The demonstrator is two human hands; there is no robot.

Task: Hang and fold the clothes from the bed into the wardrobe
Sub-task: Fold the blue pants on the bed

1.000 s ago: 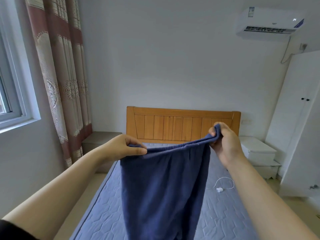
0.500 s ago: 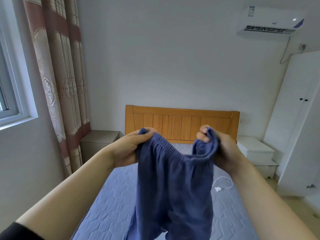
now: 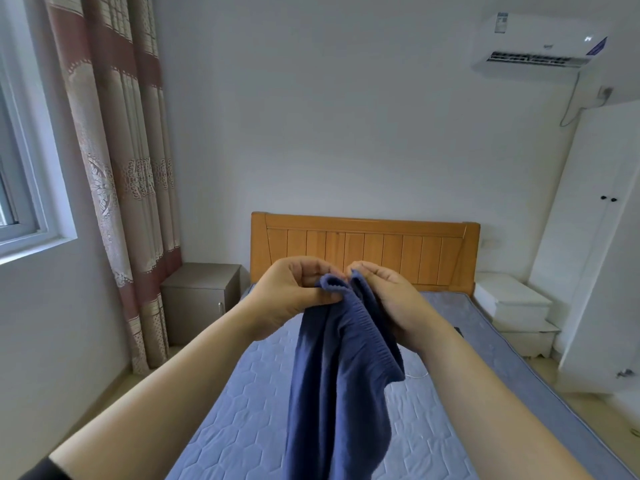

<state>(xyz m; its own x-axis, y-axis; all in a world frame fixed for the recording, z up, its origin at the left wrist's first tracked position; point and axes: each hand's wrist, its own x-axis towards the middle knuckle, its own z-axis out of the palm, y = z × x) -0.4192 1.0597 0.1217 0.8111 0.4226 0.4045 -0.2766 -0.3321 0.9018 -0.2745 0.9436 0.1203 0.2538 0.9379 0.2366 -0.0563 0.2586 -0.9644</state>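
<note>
The blue garment (image 3: 341, 382) hangs long-ways straight down from its elastic waistband, doubled over above the bed (image 3: 239, 420), with the band's two ends meeting up top. The left hand (image 3: 294, 296) and right hand (image 3: 391, 299) each pinch one end between thumb and curled fingers, knuckles almost touching, both equally near it. The white wardrobe (image 3: 599, 258) stands well off to the right, doors closed, contents unseen; shorts or trousers, I can't tell, the hem being cut off.

You had a patterned curtain (image 3: 117, 174) hanging beside the window (image 3: 24, 202) on your left. A grey-brown nightstand (image 3: 201, 299) stood just beside it, a white nightstand (image 3: 512, 306) was on the right, and an air conditioner (image 3: 536, 43) was mounted high on the wall.
</note>
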